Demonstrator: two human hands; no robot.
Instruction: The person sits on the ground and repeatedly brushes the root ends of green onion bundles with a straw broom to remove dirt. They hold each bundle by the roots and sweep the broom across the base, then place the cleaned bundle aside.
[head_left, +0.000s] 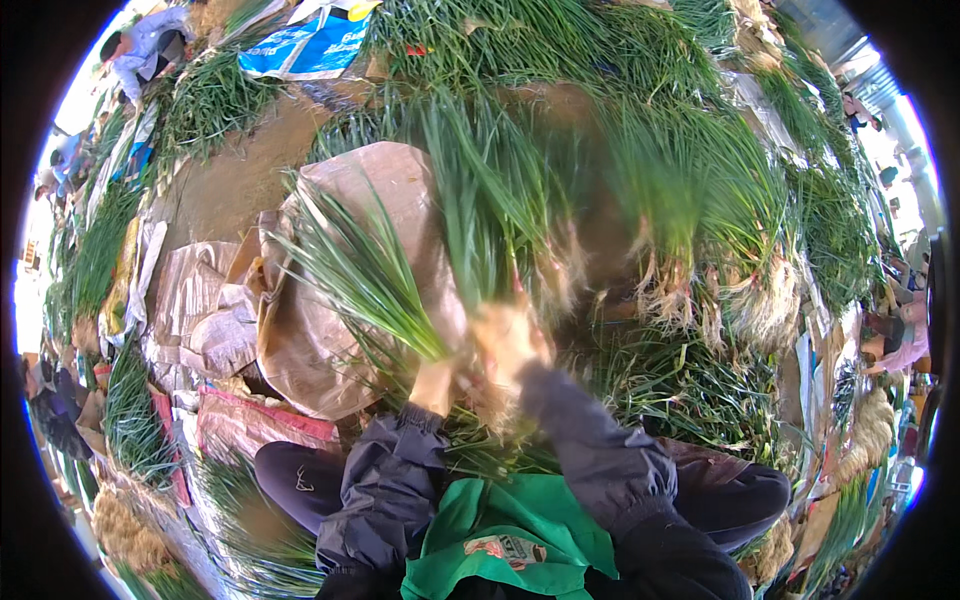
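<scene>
My left hand is closed around the lower stems of a bunch of long green allium plants, which look like young garlic. Their leaves fan out to the upper left over a brown plastic sheet. Just beside it, my right hand is blurred by motion at the stem bases of more upright plants; its fingers cannot be made out. Pale roots hang below the two hands. Dark sleeves cover both forearms.
More rooted plants lie to the right, with loose green leaves below them. A large leafy heap lies ahead near a blue printed sack. Crumpled sacking sits left. Other people are at the edges.
</scene>
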